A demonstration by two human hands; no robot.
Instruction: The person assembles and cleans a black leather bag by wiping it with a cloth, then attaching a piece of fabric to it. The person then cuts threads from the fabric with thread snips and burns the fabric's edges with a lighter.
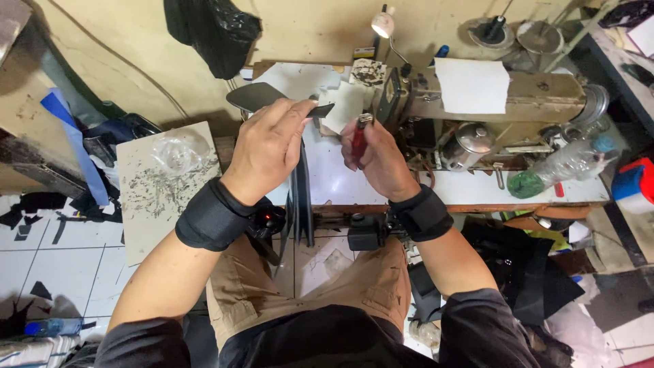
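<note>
Left hand (269,146) fingers curled tight, pinching a black strap (301,184) near its top end; the strap's tip pokes out just past the fingertips (303,109), the rest hangs below the palm. Right hand (378,160) closed around a red lighter (360,136), its metal head above the fingers, just beside the strap tip. Sewing machine (518,95) beyond the right knuckles.

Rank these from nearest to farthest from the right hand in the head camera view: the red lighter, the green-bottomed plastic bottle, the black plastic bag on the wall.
1. Red lighter: held in the right hand itself.
2. Green-bottomed plastic bottle: lying on the table's right side.
3. Black plastic bag: hanging on the wall, upper left.
</note>
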